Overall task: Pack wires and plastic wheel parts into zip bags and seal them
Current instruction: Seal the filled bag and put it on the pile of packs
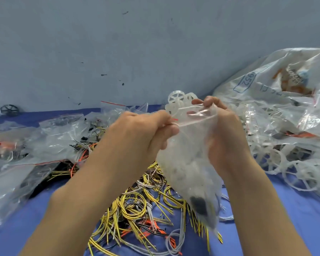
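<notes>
I hold a clear zip bag (187, 167) upright in mid-air over the wire pile. My left hand (146, 132) pinches the left end of its red-striped zip edge. My right hand (224, 130) grips the right side near the opening, thumb and fingers on the rim. White plastic wheel parts (177, 97) stick out above the bag's mouth. The bag's lower part is blurred and shows a dark item inside. Loose yellow, black, white and orange wires (137, 206) lie on the blue cloth below.
Filled and empty zip bags (50, 137) are heaped at the left. A big printed plastic sack (277, 85) and loose white wheels (294, 174) lie at the right. A dark wheel (9, 110) sits far left by the grey wall.
</notes>
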